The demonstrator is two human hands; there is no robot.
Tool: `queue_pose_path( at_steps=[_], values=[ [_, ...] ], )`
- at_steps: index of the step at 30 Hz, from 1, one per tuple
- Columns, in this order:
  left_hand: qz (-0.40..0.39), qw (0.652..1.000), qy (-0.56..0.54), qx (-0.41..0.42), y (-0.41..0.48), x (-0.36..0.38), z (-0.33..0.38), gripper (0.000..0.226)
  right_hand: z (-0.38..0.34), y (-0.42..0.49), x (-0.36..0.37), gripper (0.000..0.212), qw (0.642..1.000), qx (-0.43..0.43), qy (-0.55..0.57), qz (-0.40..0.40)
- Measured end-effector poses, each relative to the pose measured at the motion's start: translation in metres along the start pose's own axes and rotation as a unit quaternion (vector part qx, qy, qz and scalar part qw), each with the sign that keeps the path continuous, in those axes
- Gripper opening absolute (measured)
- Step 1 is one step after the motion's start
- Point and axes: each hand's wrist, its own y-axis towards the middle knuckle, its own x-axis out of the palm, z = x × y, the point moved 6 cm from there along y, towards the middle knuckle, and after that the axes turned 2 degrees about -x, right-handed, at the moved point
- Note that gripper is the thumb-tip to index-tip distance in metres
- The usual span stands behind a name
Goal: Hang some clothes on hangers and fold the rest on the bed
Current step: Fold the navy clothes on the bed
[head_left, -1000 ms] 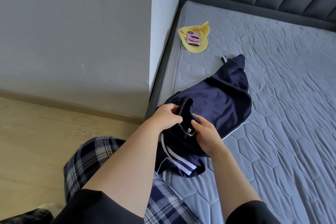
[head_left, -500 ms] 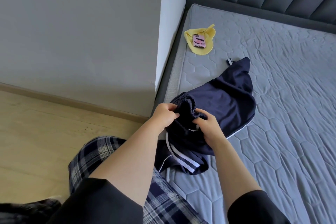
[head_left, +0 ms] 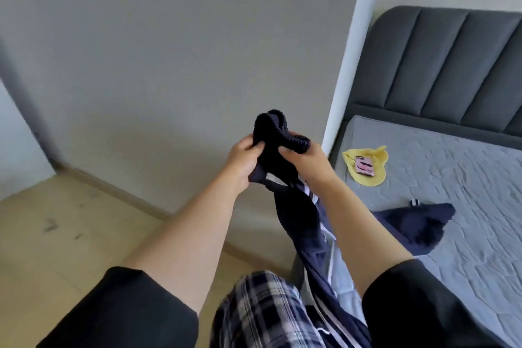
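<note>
One garment (head_left: 299, 220), one phone (head_left: 364, 166), one cloth (head_left: 367, 181)

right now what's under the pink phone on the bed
A yellow cloth lies under the pink phone, spread on the grey mattress. The patch of cloth beneath the phone is covered, so anything there cannot be seen.

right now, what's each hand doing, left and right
Left hand: grips the navy garment at its bunched waistband.
Right hand: grips the same waistband, beside the left.
</note>
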Motion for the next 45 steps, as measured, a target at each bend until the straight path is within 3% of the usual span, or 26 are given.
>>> queue_pose_path(
  at_steps=[2,5,9,11,13,16,18,20,23,25,26,28,30,32,34,36,38,41,45],
  values=[
    [0.019,0.999,-0.013,0.038,0.003,-0.024,0.063,0.019,-0.052,0.030,0.028,0.013,0.999,-0.032,0.017,0.000],
    [0.010,0.996,-0.003,0.089,0.003,-0.053,0.153,0.013,-0.121,0.071,0.066,0.008,0.995,-0.031,0.091,0.041],
    [-0.058,0.986,-0.001,0.155,-0.003,-0.079,0.254,0.054,-0.203,0.114,0.115,0.009,0.968,0.038,0.240,0.058],
    [-0.067,0.981,0.005,0.182,-0.009,-0.091,0.294,0.064,-0.241,0.130,0.138,0.007,0.956,0.044,0.288,0.044],
    [-0.021,0.979,0.022,0.201,-0.012,-0.109,0.327,0.053,-0.276,0.138,0.155,0.012,0.943,0.032,0.329,0.034],
    [0.140,0.969,0.032,0.200,-0.014,-0.163,0.357,0.012,-0.315,0.149,0.165,0.011,0.932,-0.008,0.362,0.029],
    [0.221,0.962,0.034,0.159,-0.017,-0.201,0.359,0.011,-0.324,0.156,0.165,0.007,0.956,-0.061,0.285,0.018],
    [0.275,0.945,0.108,0.142,-0.022,-0.234,0.360,0.014,-0.321,0.160,0.164,0.009,0.985,-0.117,0.129,0.012],
    [0.350,0.891,0.155,0.242,-0.040,-0.267,0.374,0.006,-0.308,0.173,0.156,0.008,0.984,-0.177,0.010,0.027],
    [0.317,0.906,0.153,0.234,-0.040,-0.282,0.367,0.022,-0.291,0.180,0.161,0.008,0.983,-0.135,-0.077,-0.098],
    [0.284,0.925,0.178,0.181,-0.035,-0.286,0.355,0.031,-0.277,0.180,0.166,0.012,0.974,-0.092,-0.109,-0.179],
    [0.252,0.935,0.223,0.108,-0.030,-0.292,0.334,0.039,-0.259,0.181,0.166,0.018,0.967,-0.051,-0.095,-0.232],
    [0.289,0.926,0.169,0.175,-0.034,-0.298,0.331,0.032,-0.250,0.184,0.163,0.025,0.971,-0.038,-0.035,-0.232],
    [0.274,0.930,0.134,0.204,-0.035,-0.299,0.330,0.031,-0.241,0.181,0.163,0.043,0.964,-0.002,-0.021,-0.264],
    [0.207,0.949,0.208,0.119,-0.031,-0.295,0.318,0.031,-0.235,0.181,0.158,0.049,0.968,0.012,-0.033,-0.247],
    [0.184,0.946,0.261,0.056,-0.029,-0.296,0.308,0.029,-0.234,0.185,0.152,0.041,0.983,0.005,-0.040,-0.179],
    [0.235,0.938,0.239,0.087,-0.026,-0.295,0.314,0.027,-0.235,0.184,0.154,0.034,0.990,-0.002,-0.057,-0.127],
    [0.317,0.898,0.273,0.138,-0.022,-0.282,0.328,0.015,-0.242,0.178,0.163,0.027,0.996,-0.006,-0.069,-0.063],
    [0.320,0.899,0.260,0.145,-0.013,-0.255,0.332,0.009,-0.257,0.155,0.181,0.024,0.995,-0.050,-0.079,-0.028]
  ],
)
